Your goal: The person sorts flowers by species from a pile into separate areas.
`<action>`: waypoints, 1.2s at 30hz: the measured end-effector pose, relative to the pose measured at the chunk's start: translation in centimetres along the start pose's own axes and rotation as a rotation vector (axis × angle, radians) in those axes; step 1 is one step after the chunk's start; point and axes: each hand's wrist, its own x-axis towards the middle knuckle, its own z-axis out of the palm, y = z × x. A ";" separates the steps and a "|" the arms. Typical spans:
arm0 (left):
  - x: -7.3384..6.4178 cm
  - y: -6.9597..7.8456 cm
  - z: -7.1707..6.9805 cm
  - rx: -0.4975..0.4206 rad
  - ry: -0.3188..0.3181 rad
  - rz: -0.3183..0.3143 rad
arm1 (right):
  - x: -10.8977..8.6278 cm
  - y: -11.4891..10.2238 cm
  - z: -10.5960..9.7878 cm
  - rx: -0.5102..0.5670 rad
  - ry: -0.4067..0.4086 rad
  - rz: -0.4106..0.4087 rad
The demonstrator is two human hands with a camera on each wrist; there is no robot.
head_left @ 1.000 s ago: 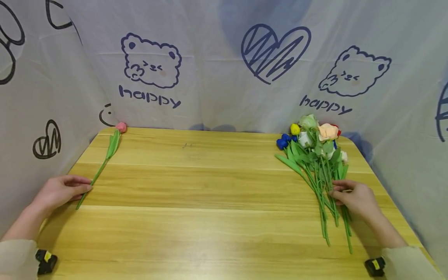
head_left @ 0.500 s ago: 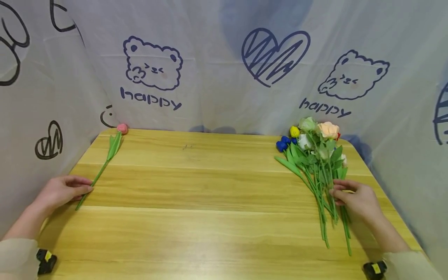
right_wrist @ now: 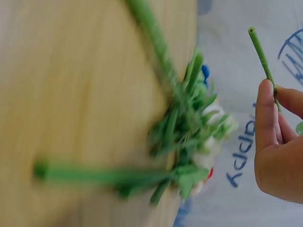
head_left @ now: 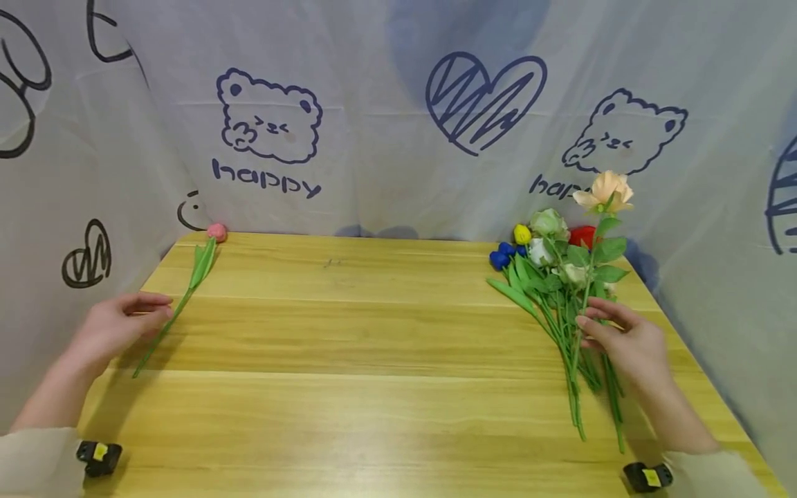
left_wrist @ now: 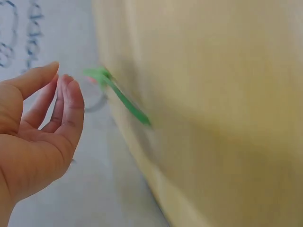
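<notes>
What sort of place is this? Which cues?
Probably a makeshift tabletop recording booth: printed cloth hangs behind and on both sides of a wooden table, and small black devices sit at the person's cuffs.

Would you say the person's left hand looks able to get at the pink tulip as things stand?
Probably yes: the left hand hovers close by the pink tulip, holding nothing, and no other object appears to block the way.

You are working in what is looking like a small, screened-off workspace: pale cloth (head_left: 373,83) is hanging at ten, twelve and two o'clock around a wood-grain counter (head_left: 373,332), with doodled bears (head_left: 270,116) showing at eleven and one.
</notes>
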 end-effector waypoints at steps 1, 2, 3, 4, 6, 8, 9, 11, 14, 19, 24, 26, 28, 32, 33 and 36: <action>0.1 0.7 0.5 -0.035 0.017 0.016 | -0.1 -0.2 0.4 0.033 0.002 -0.006; 0.1 1.5 1.0 -0.075 0.029 0.030 | -0.2 -0.4 0.8 0.055 0.001 -0.015; 0.2 2.4 1.6 -0.124 0.036 0.046 | -0.2 -0.5 1.3 0.072 0.001 -0.023; 0.3 3.2 2.2 -0.176 0.040 0.061 | -0.2 -0.7 1.8 0.080 -0.002 -0.031; 0.4 4.8 3.5 -0.279 0.038 0.081 | -0.3 -1.0 2.9 0.072 -0.007 -0.053; 0.5 6.5 4.8 -0.370 0.017 0.097 | -0.2 -1.3 4.1 0.084 -0.006 -0.059; 0.6 7.2 5.4 -0.410 0.004 0.105 | -0.1 -1.4 4.7 0.089 -0.006 -0.059; 0.6 8.7 6.7 -0.464 -0.018 0.129 | 0.0 -1.7 5.9 0.095 -0.004 -0.062; 0.8 10.9 8.7 -0.520 -0.046 0.186 | 0.2 -2.2 7.7 0.127 0.001 -0.072; 1.3 14.6 12.2 -0.568 -0.104 0.240 | 0.7 -2.8 10.0 0.200 -0.008 -0.090; 1.8 17.1 15.7 -0.590 -0.177 0.266 | 1.2 -3.1 12.4 0.237 -0.021 -0.094; 1.9 18.0 17.0 -0.602 -0.208 0.277 | 1.4 -3.2 13.3 0.258 -0.027 -0.099; 2.0 18.7 18.2 -0.614 -0.240 0.289 | 1.7 -3.2 14.2 0.283 -0.035 -0.103; 2.1 19.8 20.4 -0.638 -0.303 0.281 | 2.2 -3.3 15.8 0.323 -0.049 -0.093; 2.1 20.1 20.8 -0.646 -0.316 0.277 | 2.3 -3.3 16.1 0.330 -0.052 -0.090; 2.2 20.6 22.1 -0.664 -0.348 0.258 | 2.6 -3.3 17.0 0.347 -0.062 -0.085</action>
